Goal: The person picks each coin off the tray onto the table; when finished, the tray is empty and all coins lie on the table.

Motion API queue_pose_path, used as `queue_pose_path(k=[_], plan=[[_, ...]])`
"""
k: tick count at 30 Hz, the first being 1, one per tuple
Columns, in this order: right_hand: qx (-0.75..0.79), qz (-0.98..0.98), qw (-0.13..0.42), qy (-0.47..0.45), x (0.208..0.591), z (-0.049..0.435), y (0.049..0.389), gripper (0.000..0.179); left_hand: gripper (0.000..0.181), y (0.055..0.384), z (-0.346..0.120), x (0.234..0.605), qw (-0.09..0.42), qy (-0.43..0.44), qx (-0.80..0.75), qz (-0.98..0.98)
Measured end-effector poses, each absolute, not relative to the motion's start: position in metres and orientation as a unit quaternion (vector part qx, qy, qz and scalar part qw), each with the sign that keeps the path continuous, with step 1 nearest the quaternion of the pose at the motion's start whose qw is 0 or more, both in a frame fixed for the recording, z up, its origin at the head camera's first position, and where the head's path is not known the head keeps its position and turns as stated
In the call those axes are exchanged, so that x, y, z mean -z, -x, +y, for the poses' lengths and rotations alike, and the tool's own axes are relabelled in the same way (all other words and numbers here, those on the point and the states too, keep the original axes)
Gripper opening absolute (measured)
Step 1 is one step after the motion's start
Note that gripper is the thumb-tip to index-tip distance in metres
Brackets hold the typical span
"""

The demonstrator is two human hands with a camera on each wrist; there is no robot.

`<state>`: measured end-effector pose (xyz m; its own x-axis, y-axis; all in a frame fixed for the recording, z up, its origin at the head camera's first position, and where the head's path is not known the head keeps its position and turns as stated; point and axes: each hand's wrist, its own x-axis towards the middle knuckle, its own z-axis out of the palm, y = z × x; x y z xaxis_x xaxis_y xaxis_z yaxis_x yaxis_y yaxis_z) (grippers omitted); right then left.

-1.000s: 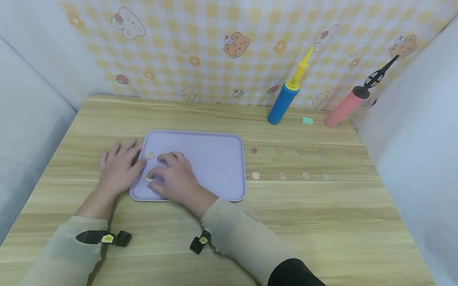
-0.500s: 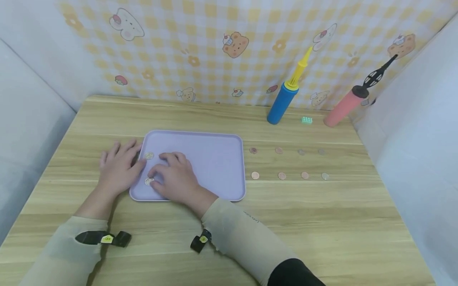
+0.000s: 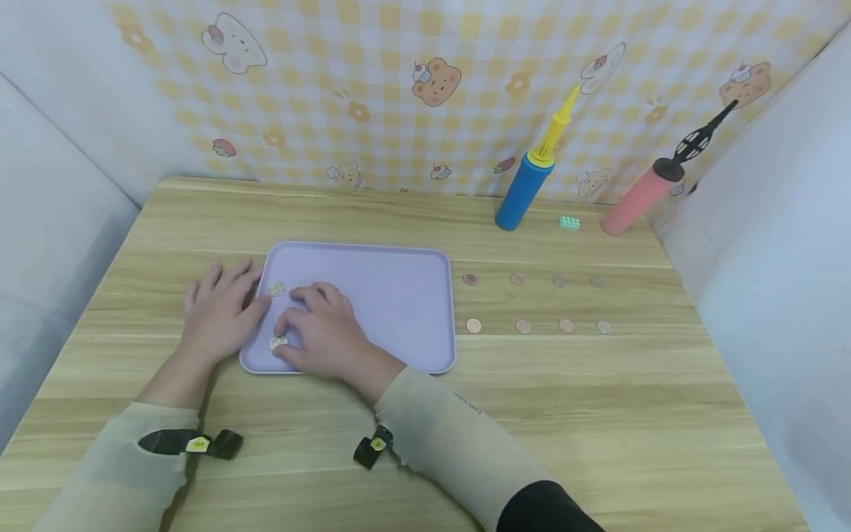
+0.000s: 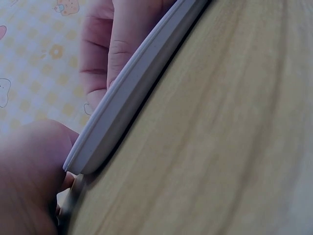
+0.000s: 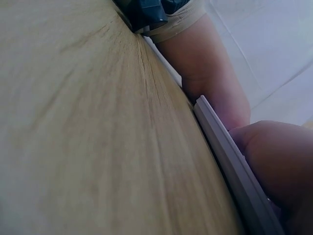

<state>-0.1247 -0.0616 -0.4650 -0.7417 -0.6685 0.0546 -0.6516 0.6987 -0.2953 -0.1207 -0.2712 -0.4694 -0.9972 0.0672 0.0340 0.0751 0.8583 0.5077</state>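
A lilac tray [image 3: 392,310] lies on the wooden table. My left hand [image 3: 222,310] rests flat at its left side, fingers spread on the tabletop and thumb over the rim. Inside the tray, near that thumb, a silvery coin [image 3: 276,289] lies flat. Lower down, a second silvery coin [image 3: 278,343] sits between the thumb and index finger of my right hand [image 3: 329,329], which pinches it low over the tray's left part. Both wrist views show the tray's side wall [image 4: 122,93] close up; there the coins are hidden.
Right of the tray, several copper and silvery coins [image 3: 524,326] lie in two rows. Behind them stand a blue hand pump [image 3: 524,193] with a yellow nozzle, a small mint-green toy brick [image 3: 569,222] and a pink pump [image 3: 637,201]. A checkered cloth [image 3: 372,74] hangs behind the table.
The lower coin has shifted slightly toward the tray's near edge, with my right thumb and index finger at it. My left hand and the upper coin have stayed in place.
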Motion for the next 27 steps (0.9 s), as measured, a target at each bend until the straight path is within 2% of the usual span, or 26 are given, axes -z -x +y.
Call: queue_pose_path(k=[6,18,24,27], plan=[[0.146,0.919,0.048,0.363,0.4644,-0.0615,0.1253,0.024,0.061,0.1205,-0.2702,0.468,0.008,0.04,0.267,-0.963],[0.166,0.898,0.046,0.405,0.4576,-0.0589,0.1243,0.021,0.061,0.1223,-0.2718,0.4689,0.008,0.043,0.263,-0.964],[0.205,0.864,0.041,0.457,0.4624,-0.0582,0.1262,0.013,0.06,0.1227,-0.2739,0.4724,0.01,0.047,0.258,-0.965],[0.211,0.854,0.032,0.475,0.4633,-0.0568,0.1265,0.015,0.061,0.1228,-0.2741,0.4732,0.01,0.047,0.259,-0.965]])
